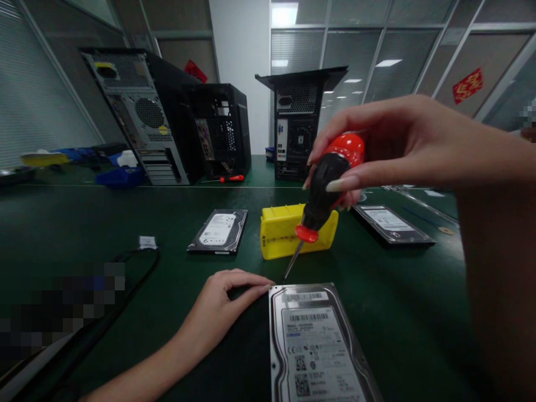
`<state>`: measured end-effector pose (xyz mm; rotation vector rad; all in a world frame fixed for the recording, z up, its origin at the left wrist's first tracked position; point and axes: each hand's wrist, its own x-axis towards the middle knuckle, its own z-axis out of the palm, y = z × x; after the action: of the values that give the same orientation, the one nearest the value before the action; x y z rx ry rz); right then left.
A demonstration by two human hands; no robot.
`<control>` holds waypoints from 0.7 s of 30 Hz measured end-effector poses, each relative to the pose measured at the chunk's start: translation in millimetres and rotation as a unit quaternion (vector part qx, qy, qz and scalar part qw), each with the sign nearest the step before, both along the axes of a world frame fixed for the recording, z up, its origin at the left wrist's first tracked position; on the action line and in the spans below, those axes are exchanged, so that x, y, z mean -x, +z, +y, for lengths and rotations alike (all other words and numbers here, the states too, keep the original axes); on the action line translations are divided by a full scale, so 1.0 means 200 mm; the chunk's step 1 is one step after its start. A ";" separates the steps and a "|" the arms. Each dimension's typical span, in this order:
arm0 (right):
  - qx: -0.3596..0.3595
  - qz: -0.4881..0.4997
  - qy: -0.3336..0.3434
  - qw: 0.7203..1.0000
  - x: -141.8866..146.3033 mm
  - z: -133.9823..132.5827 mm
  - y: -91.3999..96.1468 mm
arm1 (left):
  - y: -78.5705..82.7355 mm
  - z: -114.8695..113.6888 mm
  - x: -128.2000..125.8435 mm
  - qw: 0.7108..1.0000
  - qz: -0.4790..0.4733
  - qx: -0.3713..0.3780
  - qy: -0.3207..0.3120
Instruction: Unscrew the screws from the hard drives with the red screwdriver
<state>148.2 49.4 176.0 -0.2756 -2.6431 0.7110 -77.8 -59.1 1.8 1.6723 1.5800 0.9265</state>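
A silver hard drive (pixel 316 340) with a white printed label lies at the front of the green table, its near end cut off by the frame. My left hand (pixel 228 298) has thumb and forefinger closed at the drive's far left corner. In my right hand (pixel 368 145) is a screwdriver (pixel 320 192) with a stubby red and black handle. It tilts so that its metal shaft points down and left. The tip stops near the drive's far edge; whether it touches cannot be made out.
Behind the drive lies a yellow plastic bin (pixel 280 234). Two more hard drives flank it, one left (pixel 220 230), one right (pixel 389 223). Computer cases (pixel 167 123) stand at the back, with another red screwdriver (pixel 232 178) before them. A black cable (pixel 142 279) runs along the left.
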 end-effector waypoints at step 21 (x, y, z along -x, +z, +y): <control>-0.041 -0.002 -0.020 0.999 0.01 -0.01 0.00 | 0.00 0.03 -0.01 1.000 -0.013 0.015 -0.016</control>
<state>147.2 47.5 175.8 -0.3062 -2.6560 0.5872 -76.8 -52.6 1.7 1.6538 1.5373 0.9000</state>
